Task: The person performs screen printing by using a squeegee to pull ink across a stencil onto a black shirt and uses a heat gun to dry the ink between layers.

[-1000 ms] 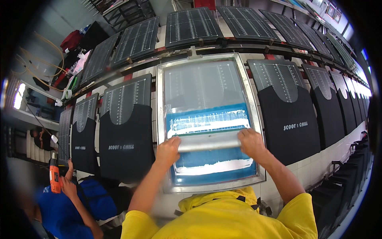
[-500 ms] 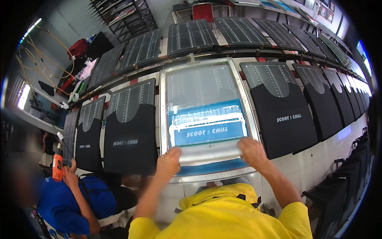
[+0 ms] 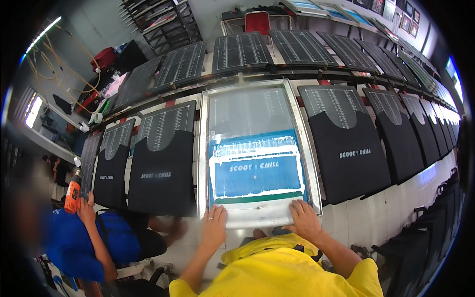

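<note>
A framed printing screen (image 3: pixel 203 148) lies over a shirt board in front of me, with blue stencil coating across its nearer half. At its near end rests a wide squeegee (image 3: pixel 259 214), silver-grey with a green blade edge. My left hand (image 3: pixel 214 225) is closed on the squeegee's left end, a ring on one finger. The other end is gripped by my right hand (image 3: pixel 305 219), fingers over the top. White ink (image 3: pixel 262 193) lies in a line just beyond the blade and up both sides, with a thicker band above the light lettering in the stencil.
Black shirts on boards flank the screen, including one left (image 3: pixel 161 168) and one right (image 3: pixel 349 153). Bare dark boards (image 3: pixel 242 52) line the far row. At left, a person in blue (image 3: pixel 94 242) holds an orange pistol-shaped power tool (image 3: pixel 72 195). A red chair (image 3: pixel 257 22) stands behind.
Both hands have drawn the squeegee toward me to the screen's near end. A white ink line now lies lower on the blue area. The view has shifted slightly.
</note>
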`<action>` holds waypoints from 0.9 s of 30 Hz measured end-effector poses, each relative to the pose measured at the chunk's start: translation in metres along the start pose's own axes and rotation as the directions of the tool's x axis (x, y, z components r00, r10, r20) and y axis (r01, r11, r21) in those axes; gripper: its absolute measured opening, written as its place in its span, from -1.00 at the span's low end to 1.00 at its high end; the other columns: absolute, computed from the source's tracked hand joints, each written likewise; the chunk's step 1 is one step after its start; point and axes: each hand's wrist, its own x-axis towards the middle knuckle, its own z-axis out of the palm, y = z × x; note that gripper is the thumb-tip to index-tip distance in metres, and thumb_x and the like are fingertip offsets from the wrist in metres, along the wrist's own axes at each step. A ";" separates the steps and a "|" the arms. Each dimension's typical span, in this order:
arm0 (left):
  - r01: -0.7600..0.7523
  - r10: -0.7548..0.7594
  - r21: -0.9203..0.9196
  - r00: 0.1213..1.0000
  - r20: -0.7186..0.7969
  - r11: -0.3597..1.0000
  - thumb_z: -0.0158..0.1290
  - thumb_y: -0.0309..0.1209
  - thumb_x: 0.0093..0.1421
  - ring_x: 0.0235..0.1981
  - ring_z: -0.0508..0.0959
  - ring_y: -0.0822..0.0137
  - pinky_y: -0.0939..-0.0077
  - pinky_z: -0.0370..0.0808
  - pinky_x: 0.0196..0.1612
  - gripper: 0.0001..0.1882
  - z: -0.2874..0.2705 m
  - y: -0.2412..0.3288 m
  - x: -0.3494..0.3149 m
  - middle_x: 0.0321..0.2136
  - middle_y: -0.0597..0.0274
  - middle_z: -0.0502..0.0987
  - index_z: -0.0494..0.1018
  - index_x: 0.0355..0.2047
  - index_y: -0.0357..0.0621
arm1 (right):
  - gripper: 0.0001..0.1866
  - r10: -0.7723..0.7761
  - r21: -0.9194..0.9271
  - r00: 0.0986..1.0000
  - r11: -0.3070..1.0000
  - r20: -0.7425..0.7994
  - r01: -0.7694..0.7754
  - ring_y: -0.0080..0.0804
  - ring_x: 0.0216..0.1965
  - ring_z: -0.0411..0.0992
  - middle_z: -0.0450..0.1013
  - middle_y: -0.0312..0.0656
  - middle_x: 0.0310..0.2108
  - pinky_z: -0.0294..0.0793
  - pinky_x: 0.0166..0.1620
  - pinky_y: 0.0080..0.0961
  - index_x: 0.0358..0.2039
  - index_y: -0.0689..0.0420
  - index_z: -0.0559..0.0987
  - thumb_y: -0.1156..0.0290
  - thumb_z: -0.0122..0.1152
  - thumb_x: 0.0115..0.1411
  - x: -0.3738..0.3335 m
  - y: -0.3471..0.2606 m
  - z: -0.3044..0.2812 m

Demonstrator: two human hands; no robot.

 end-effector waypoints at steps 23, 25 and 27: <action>0.632 -0.782 -0.569 0.622 -0.033 0.527 0.00 -0.28 0.34 -0.61 0.43 0.33 0.31 0.37 -0.45 -0.60 0.020 -0.083 0.049 -0.68 0.14 0.44 0.49 -0.51 -0.41 | -0.76 0.759 0.866 0.636 0.405 -0.139 -0.294 -0.14 -0.14 0.54 0.55 0.05 -0.18 0.46 0.00 -0.34 -0.02 0.30 0.51 0.56 -0.02 0.35 0.032 0.100 0.055; 0.648 -0.799 -0.597 0.601 0.019 0.474 0.03 -0.27 0.34 -0.63 0.43 0.35 0.32 0.35 -0.48 -0.59 0.026 -0.092 0.044 -0.67 0.20 0.47 0.51 -0.52 -0.40 | -0.76 0.759 0.862 0.643 0.393 -0.106 -0.322 -0.07 -0.12 0.53 0.54 0.08 -0.16 0.45 0.01 -0.29 -0.01 0.30 0.48 0.53 -0.04 0.37 0.035 0.097 0.051; 0.679 -0.817 -0.622 0.566 0.107 0.389 0.06 -0.26 0.34 -0.64 0.42 0.39 0.35 0.33 -0.51 -0.60 0.031 -0.102 0.046 -0.67 0.26 0.48 0.53 -0.52 -0.37 | -0.76 0.759 0.847 0.641 0.411 -0.113 -0.337 0.00 -0.09 0.52 0.53 0.11 -0.14 0.44 0.02 -0.24 -0.01 0.29 0.45 0.51 -0.06 0.38 0.036 0.100 0.053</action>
